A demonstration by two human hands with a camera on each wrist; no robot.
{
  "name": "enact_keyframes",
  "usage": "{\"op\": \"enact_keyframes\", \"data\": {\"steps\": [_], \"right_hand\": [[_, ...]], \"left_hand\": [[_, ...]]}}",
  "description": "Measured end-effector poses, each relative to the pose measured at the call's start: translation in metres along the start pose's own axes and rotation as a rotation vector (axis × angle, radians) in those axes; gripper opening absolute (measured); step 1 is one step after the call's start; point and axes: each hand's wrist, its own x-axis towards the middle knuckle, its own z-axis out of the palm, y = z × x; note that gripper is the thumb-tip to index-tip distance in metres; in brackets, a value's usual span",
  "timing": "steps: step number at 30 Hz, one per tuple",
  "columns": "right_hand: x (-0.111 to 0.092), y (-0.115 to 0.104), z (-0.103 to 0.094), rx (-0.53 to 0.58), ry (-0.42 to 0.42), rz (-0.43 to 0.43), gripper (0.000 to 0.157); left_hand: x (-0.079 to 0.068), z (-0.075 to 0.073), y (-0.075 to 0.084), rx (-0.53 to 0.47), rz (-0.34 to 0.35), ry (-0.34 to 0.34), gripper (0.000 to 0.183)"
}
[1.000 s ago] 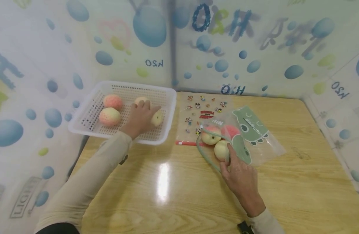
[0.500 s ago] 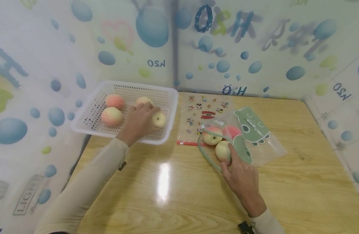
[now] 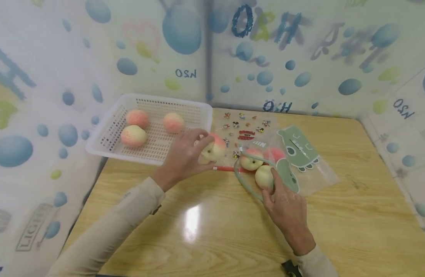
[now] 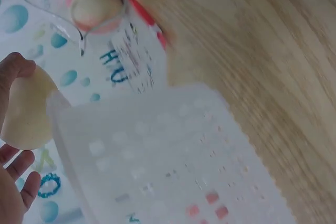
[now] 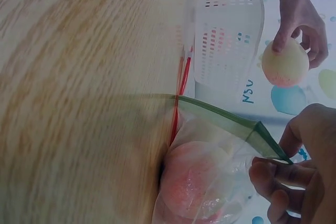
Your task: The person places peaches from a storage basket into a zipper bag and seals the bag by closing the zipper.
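My left hand grips a pale yellow and pink peach in the air, beside the white basket's right rim. In the right wrist view, thumb and fingers wrap this peach from above. My right hand pinches the green edge of a clear zip bag with a green dinosaur print, keeping its mouth spread. Three peaches lie in that bag, a yellow one nearest the mouth. Three more peaches, one of them pink, sit in the basket.
A second clear bag with cartoon prints and a red slider strip lies flat, partly under the dinosaur bag. The wooden table meets patterned walls at the back and sides.
My left hand has taken a peach out of the basket and moved right with it, over the basket's edge toward the bags. My right hand has stayed at the bag's mouth.
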Motion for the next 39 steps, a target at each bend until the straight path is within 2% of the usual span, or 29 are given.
{"op": "enact_keyframes", "data": {"steps": [10, 16, 22, 29, 39], "right_hand": [[0.0, 0.001, 0.001, 0.008, 0.033, -0.027, 0.057], [0.001, 0.001, 0.001, 0.013, 0.056, -0.045, 0.055], [0.001, 0.002, 0.001, 0.008, 0.056, -0.045, 0.055], [0.0, 0.002, 0.002, 0.018, 0.06, -0.051, 0.055], [0.0, 0.003, 0.003, 0.021, 0.057, -0.101, 0.054]], "left_hand": [[-0.003, 0.031, 0.034, 0.006, 0.059, -0.118, 0.064], [-0.011, 0.053, 0.048, -0.1, 0.058, -0.198, 0.069], [-0.014, 0.069, 0.058, -0.185, 0.035, -0.271, 0.07], [-0.016, 0.083, 0.066, -0.164, 0.075, -0.291, 0.065], [-0.016, 0.096, 0.07, -0.182, 0.112, -0.256, 0.063]]}}
